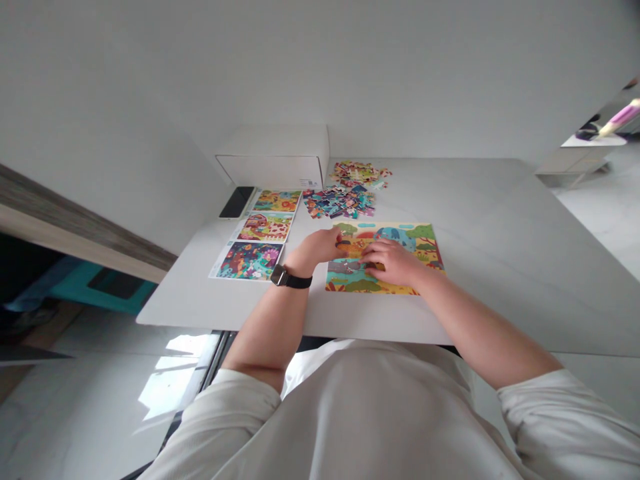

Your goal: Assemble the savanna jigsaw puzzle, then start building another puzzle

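Observation:
A colourful animal jigsaw puzzle [400, 240] lies flat on the white table [500, 267] in front of me. My left hand [320, 245], with a black watch on its wrist, rests on the puzzle's left edge with fingers curled and pinched on a small dark piece. My right hand [395, 262] lies on the middle of the puzzle, palm down, fingers bent and pressed onto the pieces. Two heaps of loose puzzle pieces sit behind the puzzle: a blue-toned heap [340, 202] and a yellowish heap [360, 173].
A sheet with three picture panels [257, 233] lies to the left of the puzzle. A black phone [237, 201] and a white box [275, 160] stand at the back left by the wall. The table's near edge runs just ahead of my chest.

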Motion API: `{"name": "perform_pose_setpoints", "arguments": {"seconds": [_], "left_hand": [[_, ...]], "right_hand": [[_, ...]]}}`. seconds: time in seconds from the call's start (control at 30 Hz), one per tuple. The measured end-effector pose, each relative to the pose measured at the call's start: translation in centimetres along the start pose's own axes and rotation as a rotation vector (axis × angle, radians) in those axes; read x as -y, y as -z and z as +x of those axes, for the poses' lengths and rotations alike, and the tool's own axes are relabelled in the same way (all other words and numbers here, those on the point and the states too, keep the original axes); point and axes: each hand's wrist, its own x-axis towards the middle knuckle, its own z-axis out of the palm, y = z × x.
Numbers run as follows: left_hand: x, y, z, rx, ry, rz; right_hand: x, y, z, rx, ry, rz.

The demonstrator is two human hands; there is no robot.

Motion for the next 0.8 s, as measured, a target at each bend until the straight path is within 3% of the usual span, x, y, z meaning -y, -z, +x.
{"name": "perform_pose_setpoints", "arguments": {"seconds": [0.3,0.57,0.8], "left_hand": [[-0.27,0.38,-0.23,0.018,-0.022,0.027],[0.13,0.05,0.14,0.104,-0.207,0.014],[-0.13,-0.18,-0.14,0.151,-0.259,0.116]], "right_hand": [[0.69,0.53,-0.27,0.048,-0.01,-0.029],[0.05,0.81,-0.55,0.045,-0.02,-0.025],[0.36,0.74,-0.59,0.076,-0.023,-0.028]]}}
